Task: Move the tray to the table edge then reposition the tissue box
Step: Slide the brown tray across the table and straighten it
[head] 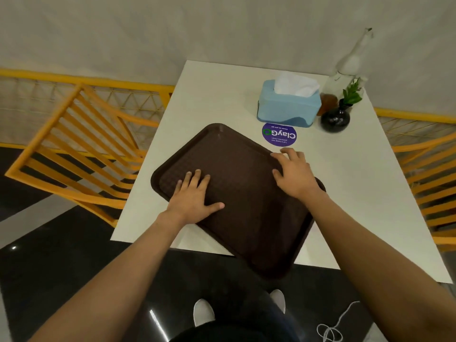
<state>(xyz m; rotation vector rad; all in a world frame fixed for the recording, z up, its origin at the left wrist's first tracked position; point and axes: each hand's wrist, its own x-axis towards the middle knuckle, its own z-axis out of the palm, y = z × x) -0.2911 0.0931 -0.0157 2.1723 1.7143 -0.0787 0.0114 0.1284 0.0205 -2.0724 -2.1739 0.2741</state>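
Now your left hand (195, 196) lies flat, fingers spread, on the dark brown plastic tray (237, 193); your right hand (293, 172) curls loosely over its far rim. The tray's near corner overhangs the white table (357, 174); beyond the tray stands the blue tissue box (287, 107).

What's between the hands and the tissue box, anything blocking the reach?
Nothing visible. Both the left hand and right hand lie flat on the tray; past its far edge only a flat purple sticker lies before the tissue box. The vase stands beside it.

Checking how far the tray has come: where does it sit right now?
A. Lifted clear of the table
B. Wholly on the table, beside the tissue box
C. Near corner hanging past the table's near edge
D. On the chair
C: the tray's near corner juts beyond the table's near edge, over the dark floor.
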